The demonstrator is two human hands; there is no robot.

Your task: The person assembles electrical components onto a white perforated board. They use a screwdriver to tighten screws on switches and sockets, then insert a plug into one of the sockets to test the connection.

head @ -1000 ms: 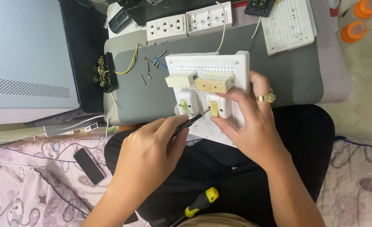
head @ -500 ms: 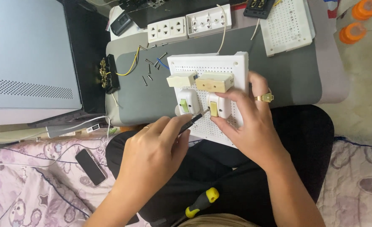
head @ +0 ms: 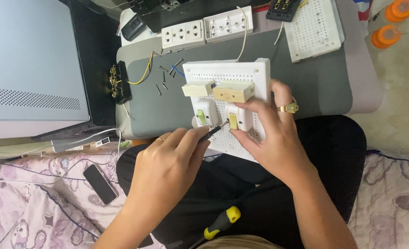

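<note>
A white perforated board point(head: 232, 74) rests tilted on my lap and a grey tray. On it sit two cream boxes point(head: 232, 91) and two white switches with green rockers point(head: 203, 113). My left hand point(head: 167, 170) grips a thin dark screwdriver point(head: 212, 133) whose tip meets the lower edge of the right switch point(head: 239, 119). My right hand point(head: 271, 138) wraps the board's right edge and steadies that switch with thumb and fingers; a gold ring is on one finger.
Loose screws point(head: 165, 78) and a yellow wire lie on the grey tray point(head: 315, 87). White socket strips point(head: 204, 30), another perforated board point(head: 313, 27), orange caps point(head: 391, 23), a phone point(head: 99, 183), a yellow-black screwdriver point(head: 220, 223) and a grey case point(head: 29, 64) surround me.
My left hand has shifted slightly, keeping the screwdriver tip at the right switch. The right hand and board hold nearly still.
</note>
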